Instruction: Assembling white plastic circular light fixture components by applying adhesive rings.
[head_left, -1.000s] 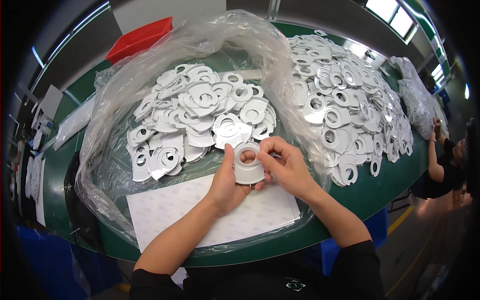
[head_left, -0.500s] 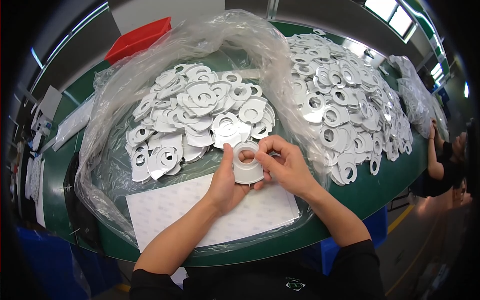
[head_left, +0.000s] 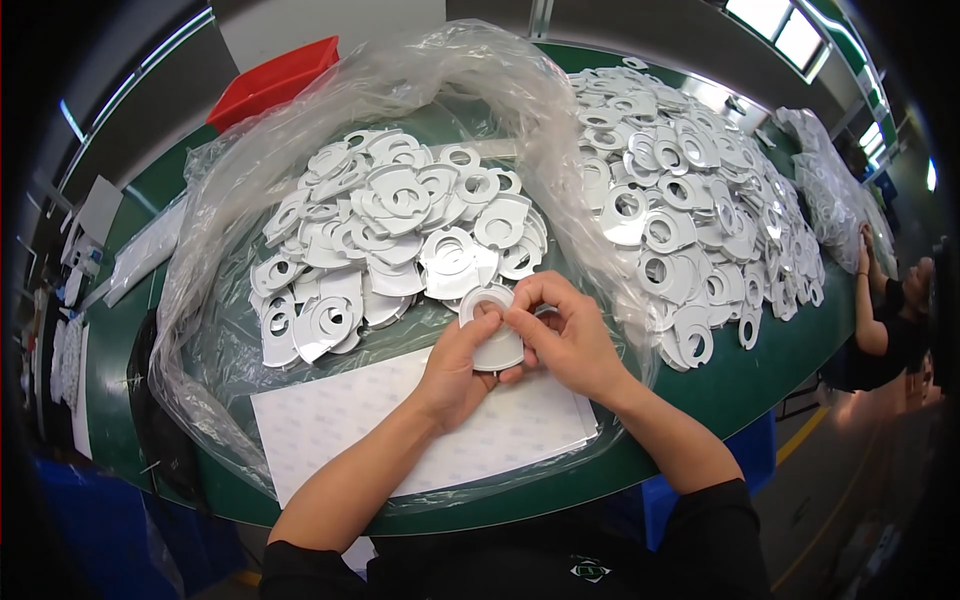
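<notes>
Between my two hands is a light grey plastic ring plate (head_left: 497, 352), round-holed at the top and wider at its lower end. My left hand (head_left: 455, 373) grips its left side, the thumb bent over the hole's edge and fingers underneath. My right hand (head_left: 570, 338) pinches the ring's right rim between thumb and forefinger. Just beyond my hands lies a heap of similar grey plates (head_left: 400, 215) on clear plastic film. Under my hands are white paper sheets (head_left: 345, 415) with a faint printed pattern.
A bunched clear plastic bag (head_left: 215, 250) surrounds the near heap. Another large heap of plates (head_left: 700, 220) covers the right of the green table (head_left: 740, 385). A red bin (head_left: 275, 80) stands far left. Another person's arm (head_left: 872, 320) reaches in at the right.
My left thumb has moved from the plate's left edge onto the ring, over the hole. The plate has tilted slightly; my right hand keeps its pinch.
</notes>
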